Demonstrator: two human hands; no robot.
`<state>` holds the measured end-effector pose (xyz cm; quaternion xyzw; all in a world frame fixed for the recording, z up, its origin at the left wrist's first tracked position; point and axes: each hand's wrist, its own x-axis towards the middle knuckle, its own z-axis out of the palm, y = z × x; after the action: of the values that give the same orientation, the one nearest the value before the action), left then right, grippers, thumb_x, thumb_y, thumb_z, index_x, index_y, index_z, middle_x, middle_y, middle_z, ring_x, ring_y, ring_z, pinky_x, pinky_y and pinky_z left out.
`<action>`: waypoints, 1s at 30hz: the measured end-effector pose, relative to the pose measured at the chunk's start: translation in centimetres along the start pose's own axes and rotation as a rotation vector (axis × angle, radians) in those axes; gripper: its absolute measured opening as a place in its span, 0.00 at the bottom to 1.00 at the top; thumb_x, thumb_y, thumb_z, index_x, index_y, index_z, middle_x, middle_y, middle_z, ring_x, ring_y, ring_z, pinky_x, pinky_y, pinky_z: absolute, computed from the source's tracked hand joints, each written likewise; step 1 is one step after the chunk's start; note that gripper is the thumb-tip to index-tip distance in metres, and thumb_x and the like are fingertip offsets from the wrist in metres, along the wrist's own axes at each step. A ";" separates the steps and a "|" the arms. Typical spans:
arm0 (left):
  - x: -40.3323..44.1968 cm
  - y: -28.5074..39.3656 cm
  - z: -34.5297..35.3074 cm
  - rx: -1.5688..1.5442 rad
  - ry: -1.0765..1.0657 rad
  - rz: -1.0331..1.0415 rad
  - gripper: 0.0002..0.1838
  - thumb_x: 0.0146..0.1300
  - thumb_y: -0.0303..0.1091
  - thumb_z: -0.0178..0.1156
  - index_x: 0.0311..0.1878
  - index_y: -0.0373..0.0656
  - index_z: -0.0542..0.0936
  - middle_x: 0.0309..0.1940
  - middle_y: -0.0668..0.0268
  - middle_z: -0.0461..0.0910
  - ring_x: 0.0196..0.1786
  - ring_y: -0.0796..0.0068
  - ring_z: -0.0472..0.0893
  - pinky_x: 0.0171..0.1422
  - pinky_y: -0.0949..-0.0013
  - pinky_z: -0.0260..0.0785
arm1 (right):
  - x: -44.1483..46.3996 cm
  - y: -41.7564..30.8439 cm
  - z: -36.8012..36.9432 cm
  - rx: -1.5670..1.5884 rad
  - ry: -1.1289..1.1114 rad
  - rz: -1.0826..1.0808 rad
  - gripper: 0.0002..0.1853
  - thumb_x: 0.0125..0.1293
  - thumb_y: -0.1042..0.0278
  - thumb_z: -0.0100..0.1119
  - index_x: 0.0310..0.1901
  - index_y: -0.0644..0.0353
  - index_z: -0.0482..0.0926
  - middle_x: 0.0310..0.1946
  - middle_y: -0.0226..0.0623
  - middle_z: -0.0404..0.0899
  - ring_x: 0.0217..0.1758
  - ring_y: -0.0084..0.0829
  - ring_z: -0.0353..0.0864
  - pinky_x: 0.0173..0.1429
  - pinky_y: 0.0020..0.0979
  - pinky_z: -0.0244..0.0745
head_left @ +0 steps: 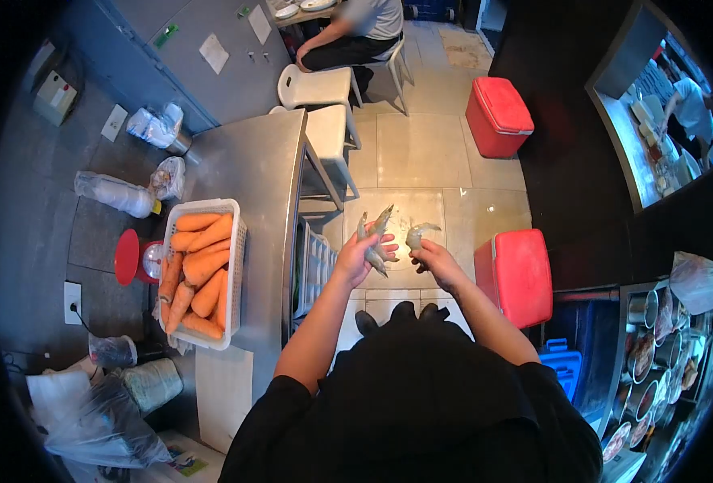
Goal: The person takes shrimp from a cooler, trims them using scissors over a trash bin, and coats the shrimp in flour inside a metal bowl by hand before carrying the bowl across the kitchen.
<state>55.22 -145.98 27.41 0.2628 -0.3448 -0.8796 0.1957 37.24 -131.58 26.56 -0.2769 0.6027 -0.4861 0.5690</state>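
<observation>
Several raw grey shrimp [378, 241] lie across the palm of my left hand [356, 259], which is held out over the floor with its fingers partly spread around them. To its right, my right hand [433, 262] pinches another curled shrimp [421, 233] between thumb and fingers. The two hands are a short way apart, in front of my body. Left of my arms, a white plastic basket [238, 282] full of orange carrots [203, 266] stands on the steel table [272, 173].
Two red cooler boxes [513, 278] stand on the tiled floor to the right. White stools [320, 84] and a seated person [360, 32] are ahead. A red scale [128, 256] and bagged cups [115, 191] are by the left wall. Metal food containers [642, 358] sit at lower right.
</observation>
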 end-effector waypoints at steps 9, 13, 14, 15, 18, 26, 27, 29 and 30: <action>0.6 -1.5 -0.5 -0.146 -0.015 -0.081 0.24 0.73 0.33 0.48 0.69 0.36 0.61 0.59 0.48 0.73 0.59 0.47 0.76 0.62 0.44 0.71 | -0.8 -1.0 -0.2 0.315 -0.109 -0.014 0.25 0.65 0.70 0.52 0.64 0.61 0.69 0.50 0.33 0.78 0.48 0.24 0.77 0.49 0.30 0.72; 1.0 -1.9 -0.6 -0.210 -0.014 -0.099 0.23 0.73 0.35 0.49 0.67 0.36 0.64 0.56 0.48 0.74 0.57 0.46 0.77 0.59 0.42 0.74 | -0.4 -0.5 -0.4 0.291 -0.129 -0.008 0.26 0.65 0.73 0.51 0.66 0.61 0.67 0.51 0.33 0.78 0.50 0.25 0.77 0.51 0.31 0.73; 1.1 -2.0 -0.5 -0.211 -0.004 -0.094 0.23 0.74 0.35 0.49 0.67 0.36 0.64 0.56 0.48 0.74 0.57 0.46 0.78 0.58 0.43 0.75 | -0.5 -0.6 -0.4 0.289 -0.126 -0.009 0.25 0.65 0.73 0.52 0.66 0.61 0.67 0.51 0.33 0.78 0.50 0.25 0.78 0.51 0.31 0.73; 1.2 -2.0 -0.4 -0.213 0.005 -0.090 0.23 0.74 0.36 0.49 0.67 0.36 0.65 0.56 0.48 0.74 0.57 0.47 0.78 0.58 0.43 0.75 | -0.5 -0.6 -0.4 0.288 -0.123 -0.010 0.25 0.66 0.73 0.52 0.65 0.62 0.67 0.51 0.33 0.78 0.49 0.25 0.78 0.50 0.31 0.73; 1.3 -2.1 -0.6 -0.210 -0.001 -0.086 0.22 0.74 0.36 0.49 0.67 0.35 0.65 0.56 0.48 0.74 0.57 0.47 0.78 0.57 0.44 0.75 | -0.1 -0.5 -0.5 0.288 -0.126 -0.005 0.25 0.66 0.73 0.53 0.65 0.62 0.68 0.51 0.33 0.78 0.48 0.24 0.78 0.49 0.29 0.74; 1.4 -1.9 -0.3 -0.174 -0.037 -0.060 0.22 0.75 0.36 0.47 0.66 0.34 0.65 0.57 0.48 0.74 0.56 0.50 0.78 0.56 0.51 0.77 | -0.1 -0.7 -0.1 0.239 -0.121 0.027 0.25 0.66 0.72 0.52 0.66 0.61 0.68 0.51 0.32 0.79 0.44 0.23 0.78 0.45 0.27 0.74; 1.3 -1.8 -0.2 -0.171 -0.041 -0.058 0.22 0.75 0.36 0.47 0.66 0.34 0.65 0.57 0.48 0.74 0.56 0.51 0.78 0.55 0.53 0.77 | -0.1 -0.6 0.0 0.236 -0.117 0.025 0.24 0.67 0.71 0.53 0.65 0.60 0.69 0.50 0.31 0.79 0.43 0.22 0.78 0.44 0.27 0.73; 1.3 -1.6 -0.1 -0.162 -0.050 -0.060 0.21 0.75 0.36 0.47 0.66 0.34 0.66 0.57 0.49 0.75 0.56 0.51 0.79 0.54 0.53 0.77 | -0.1 -0.6 0.0 0.222 -0.113 0.021 0.24 0.67 0.71 0.53 0.65 0.61 0.69 0.51 0.32 0.80 0.43 0.22 0.78 0.44 0.26 0.73; 1.2 -1.6 -0.1 -0.152 -0.058 -0.062 0.21 0.75 0.36 0.47 0.66 0.34 0.66 0.56 0.50 0.75 0.56 0.52 0.79 0.53 0.54 0.77 | -0.1 -0.6 0.1 0.211 -0.109 0.017 0.24 0.67 0.71 0.54 0.65 0.61 0.70 0.51 0.32 0.80 0.43 0.22 0.78 0.44 0.26 0.73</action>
<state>54.02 -145.59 25.83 0.2322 -0.2744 -0.9161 0.1775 37.20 -131.71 27.11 -0.2364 0.5189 -0.5261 0.6310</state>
